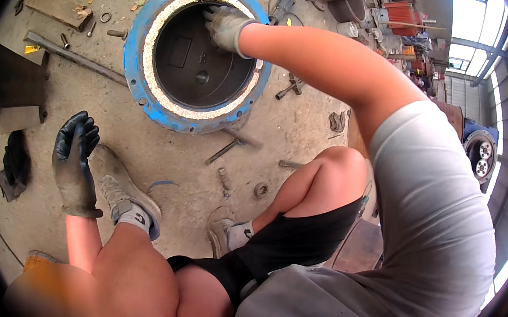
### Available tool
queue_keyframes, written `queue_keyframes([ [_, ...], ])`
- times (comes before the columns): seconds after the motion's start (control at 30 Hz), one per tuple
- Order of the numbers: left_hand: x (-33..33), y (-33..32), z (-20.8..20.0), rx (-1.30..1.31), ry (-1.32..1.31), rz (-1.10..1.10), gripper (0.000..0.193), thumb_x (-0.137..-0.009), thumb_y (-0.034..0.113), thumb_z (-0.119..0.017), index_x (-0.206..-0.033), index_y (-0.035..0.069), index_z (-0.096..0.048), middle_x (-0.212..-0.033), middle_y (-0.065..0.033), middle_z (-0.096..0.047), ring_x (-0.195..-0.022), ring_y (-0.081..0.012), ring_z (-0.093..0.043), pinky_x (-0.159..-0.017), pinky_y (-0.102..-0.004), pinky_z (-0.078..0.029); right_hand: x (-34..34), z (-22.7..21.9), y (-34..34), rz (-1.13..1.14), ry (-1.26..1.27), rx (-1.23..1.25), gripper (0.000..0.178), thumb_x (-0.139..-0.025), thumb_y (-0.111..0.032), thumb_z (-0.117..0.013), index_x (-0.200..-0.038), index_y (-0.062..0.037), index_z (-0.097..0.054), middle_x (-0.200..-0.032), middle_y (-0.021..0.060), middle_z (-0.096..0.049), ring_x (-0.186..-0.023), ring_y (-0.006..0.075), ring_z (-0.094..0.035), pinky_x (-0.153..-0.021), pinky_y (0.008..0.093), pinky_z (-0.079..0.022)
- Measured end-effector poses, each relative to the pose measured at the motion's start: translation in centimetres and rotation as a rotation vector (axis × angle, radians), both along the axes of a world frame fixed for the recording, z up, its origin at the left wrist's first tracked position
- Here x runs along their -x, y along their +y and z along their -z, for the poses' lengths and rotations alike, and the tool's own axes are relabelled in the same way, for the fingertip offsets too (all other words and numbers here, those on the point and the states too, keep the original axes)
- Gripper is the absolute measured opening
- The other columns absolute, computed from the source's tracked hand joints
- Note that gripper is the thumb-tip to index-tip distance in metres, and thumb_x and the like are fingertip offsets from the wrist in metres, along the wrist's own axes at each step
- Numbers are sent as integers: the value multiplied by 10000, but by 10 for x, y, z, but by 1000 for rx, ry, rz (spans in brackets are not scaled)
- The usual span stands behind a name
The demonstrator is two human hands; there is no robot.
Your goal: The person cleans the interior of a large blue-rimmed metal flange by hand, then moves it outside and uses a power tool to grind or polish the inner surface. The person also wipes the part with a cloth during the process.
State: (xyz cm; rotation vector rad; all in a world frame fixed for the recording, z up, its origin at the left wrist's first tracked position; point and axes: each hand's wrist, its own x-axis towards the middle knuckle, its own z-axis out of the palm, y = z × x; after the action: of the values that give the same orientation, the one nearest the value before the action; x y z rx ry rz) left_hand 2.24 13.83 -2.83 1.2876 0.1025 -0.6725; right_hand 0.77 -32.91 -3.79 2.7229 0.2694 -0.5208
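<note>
The blue flanged housing (153, 110) lies on the concrete floor (300, 132), its open mouth facing up, an attitude that presumably gives an arm a straight way in. The right hand (226, 30), gloved, reaches over the housing's rim into the bore, near the wall at its far right. Its fingers are bent; whether they press the wall or clamp on something, I cannot tell. The left hand (75, 157), also gloved, hangs outside, left of the housing toward the crouching person; its fingers are curled together, with no object showing. It seems to be kept out of the way.

Contents of the housing: a dark floor bearing a rectangular outline (180, 52) and a small round feature (202, 77); no loose part seen. A mottled cream band (150, 70) lines the mouth, inside the ring of bolt holes.

About the housing: a steel bar (76, 58) reaches the rim from the left, perhaps laid close for leverage. A bolt (221, 152) and a thick ring (261, 189) lie on the person's side, apparently within reach.
</note>
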Motion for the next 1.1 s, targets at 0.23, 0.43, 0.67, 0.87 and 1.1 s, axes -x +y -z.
queue_keyframes([
  [0.23, 3, 8, -3, -40, -26, 4, 368, -1099, 163, -589, -1415, -22, -626, -1303, -117, -697, -1171, -197, -684, -1052, -358, -542, 12, 27, 33, 486, -8, -28, 313, -971, -165, -614, -1202, -81, -807, -1263, 196, -750, -1235, 362, -696, -1009, 478, -590],
  [0.43, 2, 16, 0, -29, 1, -38, 365, -1099, 164, -595, -1415, -15, -631, -1301, -113, -698, -1166, -193, -685, -1047, -357, -544, 30, 5, 63, 130, 558, 285, 272, -957, -166, -646, -1140, -96, -835, -1236, 145, -785, -1138, 359, -760, -939, 432, -630],
  [0.67, 3, 22, -1, -19, 8, -91, 325, -1107, 162, -585, -1375, -5, -661, -1259, -105, -711, -1121, -173, -691, -1017, -340, -555, 14, -2, 57, 135, 877, 144, 358, -910, -184, -661, -1221, -95, -815, -1248, 170, -777, -1182, 335, -743, -960, 468, -595],
  [0.87, -1, 25, 5, -30, 8, -79, 351, -1101, 165, -592, -1398, -14, -644, -1275, -113, -704, -1142, -183, -688, -1035, -348, -549, -3, -23, 49, 131, 647, 287, 272, -921, -169, -698, -1147, -113, -839, -1197, 125, -802, -1146, 303, -763, -946, 423, -614],
  [1.1, -7, 4, 1, 11, 11, -56, 374, -1096, 170, -604, -1412, -30, -630, -1286, -118, -701, -1160, -197, -688, -1046, -355, -544, 30, 10, 62, 141, 684, 183, 306, -955, -183, -674, -1214, -107, -819, -1308, 125, -765, -1202, 320, -742, -963, 438, -618],
])
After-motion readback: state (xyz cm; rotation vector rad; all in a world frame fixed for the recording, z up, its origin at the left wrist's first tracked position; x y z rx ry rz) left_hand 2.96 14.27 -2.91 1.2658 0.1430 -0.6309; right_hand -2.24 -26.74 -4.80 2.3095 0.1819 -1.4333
